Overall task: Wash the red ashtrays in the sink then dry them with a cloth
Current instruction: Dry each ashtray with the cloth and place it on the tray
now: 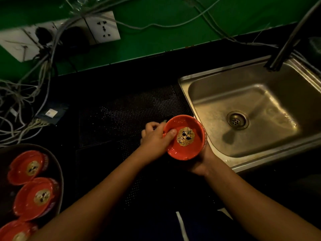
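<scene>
Both hands (156, 139) (202, 164) grip round glossy red ashtray (185, 137).

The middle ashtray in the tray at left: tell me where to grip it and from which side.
Pinch the middle ashtray by its raised rim on the right edge, coming from above with fingers over the lip. It lies face up in the tray, with other ashtrays close at its upper left and lower left, so the right rim looks the most open. The scalloped lip offers a hold.
</scene>
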The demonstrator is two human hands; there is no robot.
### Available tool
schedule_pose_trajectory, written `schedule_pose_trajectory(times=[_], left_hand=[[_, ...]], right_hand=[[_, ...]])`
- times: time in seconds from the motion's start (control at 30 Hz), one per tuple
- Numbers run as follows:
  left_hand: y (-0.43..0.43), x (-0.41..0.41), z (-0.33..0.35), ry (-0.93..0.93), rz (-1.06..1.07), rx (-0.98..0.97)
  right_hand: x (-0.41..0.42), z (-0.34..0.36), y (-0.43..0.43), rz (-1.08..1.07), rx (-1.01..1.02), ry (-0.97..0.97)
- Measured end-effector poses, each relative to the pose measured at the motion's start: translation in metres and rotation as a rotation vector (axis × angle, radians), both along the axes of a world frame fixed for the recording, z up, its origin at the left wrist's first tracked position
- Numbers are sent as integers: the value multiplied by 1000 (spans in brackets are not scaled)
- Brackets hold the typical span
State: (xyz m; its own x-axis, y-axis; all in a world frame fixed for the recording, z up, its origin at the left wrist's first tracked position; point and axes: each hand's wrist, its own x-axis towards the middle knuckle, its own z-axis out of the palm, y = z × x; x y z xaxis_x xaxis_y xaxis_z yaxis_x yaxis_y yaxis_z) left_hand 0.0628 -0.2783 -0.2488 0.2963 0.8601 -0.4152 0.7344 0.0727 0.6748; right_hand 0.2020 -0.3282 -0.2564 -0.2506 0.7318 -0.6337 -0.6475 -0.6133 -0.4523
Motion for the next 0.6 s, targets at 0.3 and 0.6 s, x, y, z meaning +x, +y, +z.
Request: schedule_pose_trajectory(times=[0.3,0.6], left_hand=[[-28,-2,-7,-177,-394,763],[-16,-18,17,-614,354,150]], right_hand=[[-6,-26,18,-140,-79,122],[0,-5,41,-400,211,-567]])
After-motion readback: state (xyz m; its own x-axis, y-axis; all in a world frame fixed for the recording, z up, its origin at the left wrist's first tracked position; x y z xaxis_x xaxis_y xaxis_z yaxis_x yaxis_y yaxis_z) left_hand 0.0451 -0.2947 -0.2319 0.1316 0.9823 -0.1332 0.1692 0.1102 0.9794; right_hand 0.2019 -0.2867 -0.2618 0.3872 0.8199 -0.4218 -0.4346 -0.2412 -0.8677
